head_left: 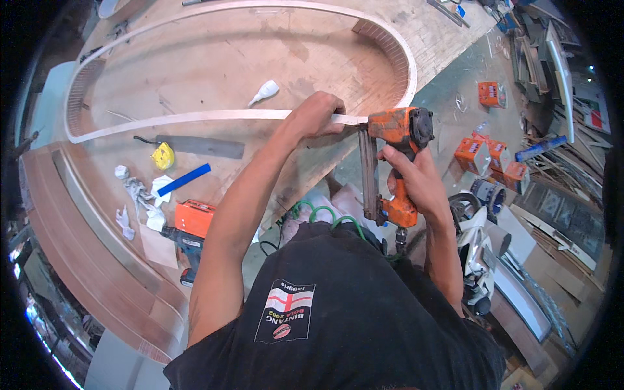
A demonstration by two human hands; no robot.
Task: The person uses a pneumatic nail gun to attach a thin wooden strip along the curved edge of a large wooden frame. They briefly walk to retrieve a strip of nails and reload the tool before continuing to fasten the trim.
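Observation:
An oval bent-wood frame stands on edge on the wooden worktable, with kerf slots showing inside its rounded ends. My left hand is closed over the near rim of the frame. In my right hand is an orange nail gun, gripped by its handle. Its nose is against or very close to the frame's near right rim, just right of my left hand; exact contact is hidden. A green coiled air hose lies by my waist, below the gun. Inside the oval lies a white glue bottle.
Left on the table are a yellow tape measure, a blue strip, crumpled paper, a cordless drill and an orange box. A large curved panel borders them. Orange cartons and scrap wood fill the right floor.

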